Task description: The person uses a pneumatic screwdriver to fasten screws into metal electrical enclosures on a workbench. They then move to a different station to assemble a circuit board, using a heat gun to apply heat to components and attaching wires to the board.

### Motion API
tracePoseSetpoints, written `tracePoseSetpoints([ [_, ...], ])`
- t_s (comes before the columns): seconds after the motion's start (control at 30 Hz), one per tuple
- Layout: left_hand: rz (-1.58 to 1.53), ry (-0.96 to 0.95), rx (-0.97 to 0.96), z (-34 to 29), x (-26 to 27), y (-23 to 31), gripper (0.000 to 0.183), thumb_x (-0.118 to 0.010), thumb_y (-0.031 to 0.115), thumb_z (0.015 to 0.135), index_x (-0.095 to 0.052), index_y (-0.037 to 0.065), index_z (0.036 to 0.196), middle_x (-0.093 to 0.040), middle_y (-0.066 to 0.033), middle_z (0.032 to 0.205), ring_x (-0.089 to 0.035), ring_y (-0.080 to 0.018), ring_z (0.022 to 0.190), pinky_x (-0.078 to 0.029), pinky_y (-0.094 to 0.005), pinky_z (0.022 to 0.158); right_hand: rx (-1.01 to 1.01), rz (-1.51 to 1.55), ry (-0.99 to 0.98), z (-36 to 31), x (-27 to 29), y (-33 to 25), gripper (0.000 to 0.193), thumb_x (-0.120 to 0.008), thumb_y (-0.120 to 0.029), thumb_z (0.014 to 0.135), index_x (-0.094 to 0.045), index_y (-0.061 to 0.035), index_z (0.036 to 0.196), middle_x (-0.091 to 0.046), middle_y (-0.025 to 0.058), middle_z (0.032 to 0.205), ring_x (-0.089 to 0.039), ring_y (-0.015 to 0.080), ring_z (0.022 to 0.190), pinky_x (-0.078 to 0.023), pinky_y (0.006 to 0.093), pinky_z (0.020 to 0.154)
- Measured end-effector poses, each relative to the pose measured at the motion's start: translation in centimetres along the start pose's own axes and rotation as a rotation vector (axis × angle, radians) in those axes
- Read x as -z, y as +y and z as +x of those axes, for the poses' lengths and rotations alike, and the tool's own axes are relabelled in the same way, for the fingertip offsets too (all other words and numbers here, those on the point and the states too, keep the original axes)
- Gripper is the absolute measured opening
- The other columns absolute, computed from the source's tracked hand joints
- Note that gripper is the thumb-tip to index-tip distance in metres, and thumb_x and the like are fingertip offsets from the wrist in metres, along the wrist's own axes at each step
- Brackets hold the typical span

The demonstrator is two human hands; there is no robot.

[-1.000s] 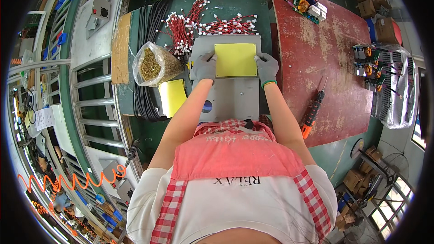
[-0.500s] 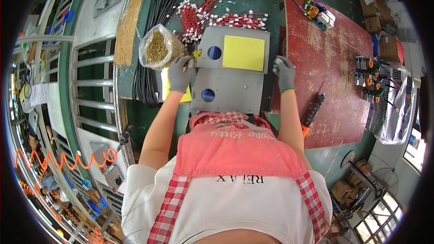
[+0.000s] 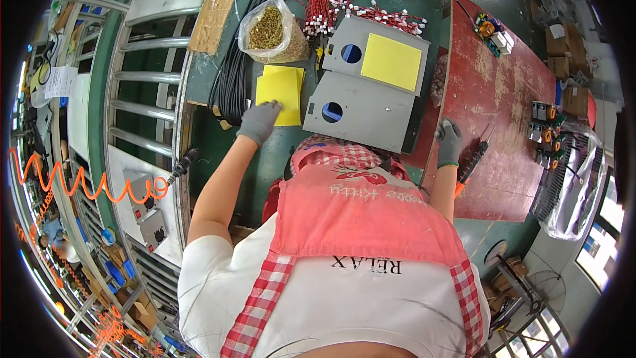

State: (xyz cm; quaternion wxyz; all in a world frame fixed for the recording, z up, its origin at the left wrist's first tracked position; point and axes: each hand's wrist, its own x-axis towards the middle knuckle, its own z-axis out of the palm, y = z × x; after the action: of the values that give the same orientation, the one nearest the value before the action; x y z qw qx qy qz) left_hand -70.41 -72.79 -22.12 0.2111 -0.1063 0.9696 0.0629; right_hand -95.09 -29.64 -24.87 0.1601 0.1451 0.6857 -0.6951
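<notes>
My gloved left hand (image 3: 260, 121) is at the near left corner of the yellow sheets (image 3: 283, 91), its fingers drawn together on the sheet's edge. Two sheets overlap, turned slightly against each other. Right of them lie two grey metal panels (image 3: 361, 118), each with a round hole. A yellow rectangular sheet (image 3: 392, 63) covers much of the far panel. My gloved right hand (image 3: 449, 140) is over the near left part of the red board, with fingers curled; what is inside them, if anything, is hidden.
An open plastic bag (image 3: 275, 34) of small brass-coloured parts stands behind the sheets, beside black cables (image 3: 228, 79). Red wire bundles (image 3: 318, 5) lie farther back. An electric screwdriver (image 3: 472, 162) and a circuit assembly (image 3: 493, 34) rest on the red board (image 3: 510, 106). Rollers (image 3: 147, 77) run along the left.
My left hand has come away from the panels' left edge to the yellow sheets. My right hand has shifted nearer me beside the screwdriver. The whole view has turned slightly.
</notes>
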Motion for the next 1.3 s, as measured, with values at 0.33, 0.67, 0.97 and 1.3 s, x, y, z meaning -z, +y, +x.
tracePoseSetpoints([
  [0.33, -0.792, 1.379, 0.567, 2.8, 7.7, -6.3, 0.026, -0.058, 0.003, 0.084, -0.064, 0.0, 0.108, -0.069, -0.013, 0.096, -0.066, -0.0173, 0.085, -0.051, -0.0287, 0.076, 0.104, -0.054, -0.036, -3.9, -3.7, -3.0, 0.02, -0.056, -0.011, 0.088, -0.06, -0.0001, 0.105, -0.059, 0.0028, 0.085, -0.054, 0.0067, 0.071, -0.046, 0.019, 0.06],
  [0.67, -1.638, 0.262, 0.21, 4.1, 1.7, 12.7, 0.042, -0.064, 0.008, 0.078, -0.056, 0.001, 0.119, -0.065, -0.0086, 0.087, -0.061, -0.014, 0.077, -0.05, -0.0263, 0.064, 0.1, -0.295, -0.296, -6.7, -9.3, -0.8, 0.027, -0.059, -0.01, 0.084, -0.062, -0.0026, 0.111, -0.065, 0.0032, 0.092, -0.059, 0.0089, 0.077, -0.049, 0.0237, 0.067],
  [0.97, -1.039, 0.297, 0.316, 6.3, -1.4, 14.7, 0.026, -0.066, 0.023, 0.077, -0.07, 0.008, 0.098, -0.066, -0.012, 0.096, -0.064, -0.0253, 0.085, -0.048, -0.0321, 0.081, 0.125, -0.659, -0.007, -4.9, -7.4, 4.8, 0.026, -0.067, -0.013, 0.082, -0.065, -0.0023, 0.106, -0.068, 0.0044, 0.083, -0.06, 0.0069, 0.071, -0.049, 0.0224, 0.066],
  [1.3, -0.995, 0.36, 0.322, 6.4, -0.9, 15.1, 0.025, -0.066, 0.023, 0.078, -0.07, 0.008, 0.099, -0.066, -0.0118, 0.095, -0.064, -0.0255, 0.085, -0.049, -0.0317, 0.079, 0.17, -0.654, 0.145, -5.5, -8.9, 3.9, 0.022, -0.07, -0.017, 0.076, -0.07, -0.0057, 0.095, -0.07, 0.0093, 0.085, -0.066, 0.0152, 0.077, -0.05, 0.0273, 0.074],
])
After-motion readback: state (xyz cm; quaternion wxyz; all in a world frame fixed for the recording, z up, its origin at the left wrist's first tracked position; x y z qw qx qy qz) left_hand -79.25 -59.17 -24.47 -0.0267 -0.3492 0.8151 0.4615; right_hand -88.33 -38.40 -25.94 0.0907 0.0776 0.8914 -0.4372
